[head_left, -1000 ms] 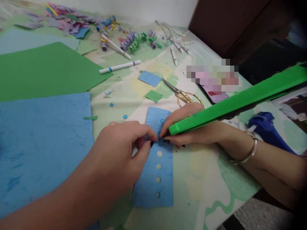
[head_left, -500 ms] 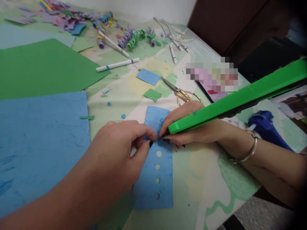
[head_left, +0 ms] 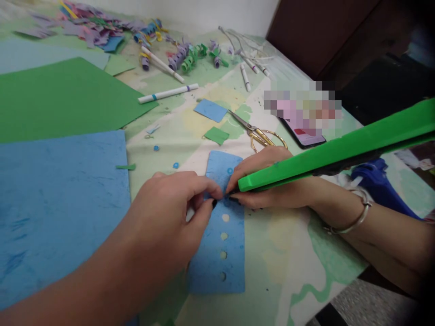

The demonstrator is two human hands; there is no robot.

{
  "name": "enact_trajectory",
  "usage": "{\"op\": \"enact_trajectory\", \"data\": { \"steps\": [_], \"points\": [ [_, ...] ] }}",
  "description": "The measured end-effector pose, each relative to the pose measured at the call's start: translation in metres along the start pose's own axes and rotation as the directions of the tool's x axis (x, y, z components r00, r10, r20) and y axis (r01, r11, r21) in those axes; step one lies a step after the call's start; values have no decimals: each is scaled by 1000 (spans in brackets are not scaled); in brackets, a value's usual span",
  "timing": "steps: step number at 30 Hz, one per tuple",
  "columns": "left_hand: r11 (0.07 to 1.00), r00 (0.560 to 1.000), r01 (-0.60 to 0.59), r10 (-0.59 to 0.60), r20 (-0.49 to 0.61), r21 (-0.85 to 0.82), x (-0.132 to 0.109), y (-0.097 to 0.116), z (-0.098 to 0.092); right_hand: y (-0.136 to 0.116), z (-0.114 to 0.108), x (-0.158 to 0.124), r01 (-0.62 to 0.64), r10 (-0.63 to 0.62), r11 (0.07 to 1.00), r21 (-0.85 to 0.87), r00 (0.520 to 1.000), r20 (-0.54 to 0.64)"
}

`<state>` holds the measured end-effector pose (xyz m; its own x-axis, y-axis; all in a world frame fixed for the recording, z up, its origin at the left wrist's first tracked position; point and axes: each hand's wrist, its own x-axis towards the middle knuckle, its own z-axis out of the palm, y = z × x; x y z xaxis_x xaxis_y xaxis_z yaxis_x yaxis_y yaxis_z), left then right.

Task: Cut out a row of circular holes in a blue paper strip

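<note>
A blue foam strip (head_left: 234, 253) lies lengthwise in front of me, with several round holes down its middle. My left hand (head_left: 173, 213) comes over its left edge, thumb and forefinger pinched together at the strip's middle; whatever sits between the tips is too small to make out. From the right, my right hand (head_left: 272, 181) grips a long green tool (head_left: 333, 151) that looks like a utility knife. Its working end is hidden by the fingers, which meet the left fingertips just above the holes. A small blue ring (head_left: 230, 170) is on the strip's upper part.
Blue (head_left: 68, 194) and green sheets (head_left: 68, 99) cover the left. Gold-handled scissors (head_left: 251, 127), small foam pieces (head_left: 216, 135), a phone (head_left: 302, 136) and markers (head_left: 168, 93) lie beyond my hands. Curled paper tubes (head_left: 179, 56) and scraps (head_left: 90, 25) sit farther back; a blue tool (head_left: 377, 181) is at right.
The green tool's far end has tilted slightly down, and my right wrist has shifted a little. My left hand stays pinched in place.
</note>
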<state>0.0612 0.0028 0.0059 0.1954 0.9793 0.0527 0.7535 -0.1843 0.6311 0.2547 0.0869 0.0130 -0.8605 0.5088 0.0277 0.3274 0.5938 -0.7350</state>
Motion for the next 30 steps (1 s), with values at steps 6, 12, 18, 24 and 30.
{"op": "enact_trajectory", "data": {
  "steps": [6,12,18,24,30],
  "points": [
    [998,996,51,-48,-76,29,-10,2,4,3,-1,0,18,-20,998,67,1000,23],
    [995,999,12,-8,-41,104,-13,3,5,4,-3,-1,-77,59,955,287,996,72],
    [993,999,-37,38,-13,115,-9,3,4,4,-3,-1,-133,115,941,311,990,78],
    [991,998,-63,65,-16,120,-10,0,8,4,-3,-1,-130,112,949,287,991,80],
    [990,999,-38,42,-28,136,-11,1,8,5,-3,-2,-125,106,937,326,992,74]
  ]
}}
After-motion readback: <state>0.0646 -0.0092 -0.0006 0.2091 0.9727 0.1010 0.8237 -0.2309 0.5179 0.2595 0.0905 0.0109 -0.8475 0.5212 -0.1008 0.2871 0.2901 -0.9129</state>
